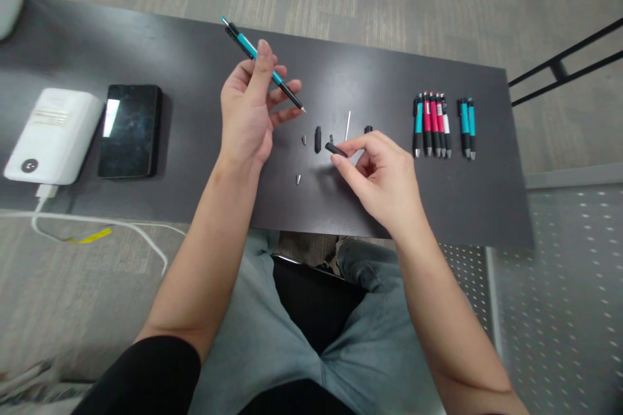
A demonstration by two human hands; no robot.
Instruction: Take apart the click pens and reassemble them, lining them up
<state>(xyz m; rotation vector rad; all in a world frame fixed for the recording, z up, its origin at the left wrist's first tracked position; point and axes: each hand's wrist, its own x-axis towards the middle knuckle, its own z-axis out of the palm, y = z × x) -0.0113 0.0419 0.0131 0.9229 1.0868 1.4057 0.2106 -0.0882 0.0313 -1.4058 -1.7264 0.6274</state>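
Note:
My left hand (253, 100) grips a teal and black pen (247, 45) between thumb and fingers, its bare tip pointing down to the right. In my right hand (379, 172) a small black tube (335, 150) is pinched between thumb and fingertips, just above the table. Near it lie a black pen part (318, 139), a thin white stick (347, 125) and another black part (368, 129), partly hidden behind my right hand. Two small silver cone tips, one upper (304, 140) and one lower (298, 179), lie to the left.
On the dark table (195, 142), a row of teal, red and white pens (433, 124) lies right, beside a teal pair (468, 128). At the left are a black phone-like device (129, 131) and a white power bank (56, 136) with a white cable (141, 233).

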